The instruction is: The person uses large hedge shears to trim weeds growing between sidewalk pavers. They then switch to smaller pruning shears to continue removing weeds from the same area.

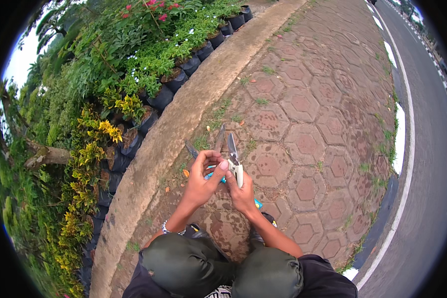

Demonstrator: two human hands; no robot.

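Observation:
Pruning shears (237, 175) with white handles and metal blades are gripped in my right hand (243, 193), blades pointing away from me. My left hand (202, 178) is close beside them, its fingers curled and its thumb tip at the shears' pivot area. Whether those curled fingers hold anything is hidden. Beyond my hands, a long grey blade (220, 137) lies over the paving. Another dark blade-like piece (191, 149) lies to its left, partly covered by my left hand. Something turquoise (222, 179) shows below, between my hands.
A turquoise and yellow object (258, 203) peeks out behind my right wrist. Hexagonal pavers (306, 144) spread ahead and right, up to a painted kerb (399, 138) and a road (430, 149). Left, a concrete edging (167, 128) borders plants in black grow bags (161, 97). My knees (270, 273) are bent below.

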